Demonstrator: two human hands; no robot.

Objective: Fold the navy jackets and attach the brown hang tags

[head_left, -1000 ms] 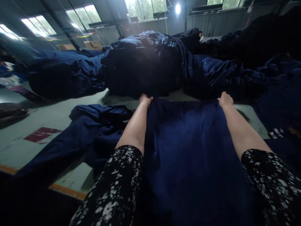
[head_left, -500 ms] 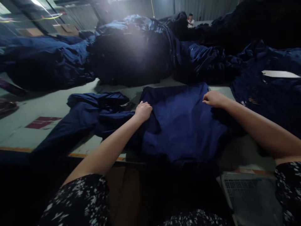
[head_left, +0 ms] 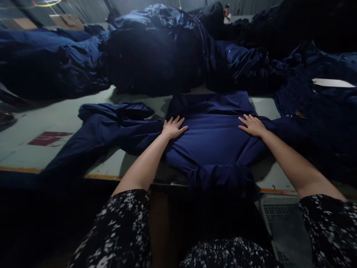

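A navy blue piece of cloth (head_left: 212, 137) lies spread on the grey-green table (head_left: 41, 119), its near end bunched over the table's front edge. My left hand (head_left: 173, 127) rests flat on the cloth's left side with fingers spread. My right hand (head_left: 252, 125) lies flat on its right side, fingers apart. Neither hand grips anything. Both arms wear black sleeves with a white flower print.
Another crumpled navy garment (head_left: 111, 126) lies just left of my left hand. Big heaps of dark blue fabric (head_left: 156, 48) fill the back and right of the table. A white strip (head_left: 331, 83) sits on the right pile. A grey mesh crate (head_left: 287, 227) stands below right. A person (head_left: 227, 13) is far back.
My hands gripped the cloth's far edge and drew it toward me; now they have opened and lie flat on it. The view has tilted down.
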